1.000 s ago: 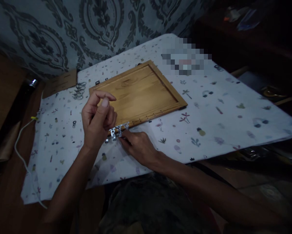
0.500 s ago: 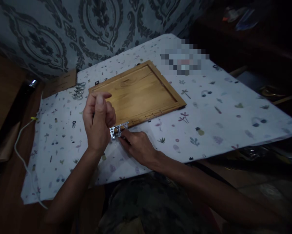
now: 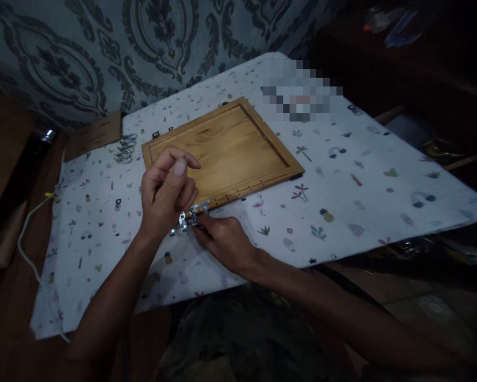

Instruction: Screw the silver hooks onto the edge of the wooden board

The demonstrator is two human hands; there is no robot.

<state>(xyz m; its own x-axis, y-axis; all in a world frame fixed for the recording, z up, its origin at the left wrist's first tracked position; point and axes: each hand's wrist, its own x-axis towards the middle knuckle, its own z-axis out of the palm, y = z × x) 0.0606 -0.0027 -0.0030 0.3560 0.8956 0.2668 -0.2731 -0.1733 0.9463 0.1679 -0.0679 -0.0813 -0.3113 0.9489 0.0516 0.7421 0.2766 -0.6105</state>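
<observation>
A wooden panel (image 3: 222,143) with a raised frame lies on the table, small holes along its near edge. At its near left corner sits a silver metal fitting (image 3: 194,209) with rounded parts. My right hand (image 3: 228,241) is closed on this fitting from the near side, fingertips partly hidden beneath it. Just above the corner, my left hand (image 3: 168,185) is raised with fingers curled and thumb on top. Whatever it may pinch is hidden by the fingers.
A patterned white cloth (image 3: 341,201) covers the table. Several metal clips or fittings (image 3: 126,148) lie at the left near a flat brown cardboard piece (image 3: 95,137). A white cord (image 3: 29,249) hangs along the left edge. A blurred-out item (image 3: 302,98) lies at the back right.
My left hand has shifted slightly right over the panel, its fingers turning a little. More of the fitting's rounded silver parts now show. My right hand stays almost in place.
</observation>
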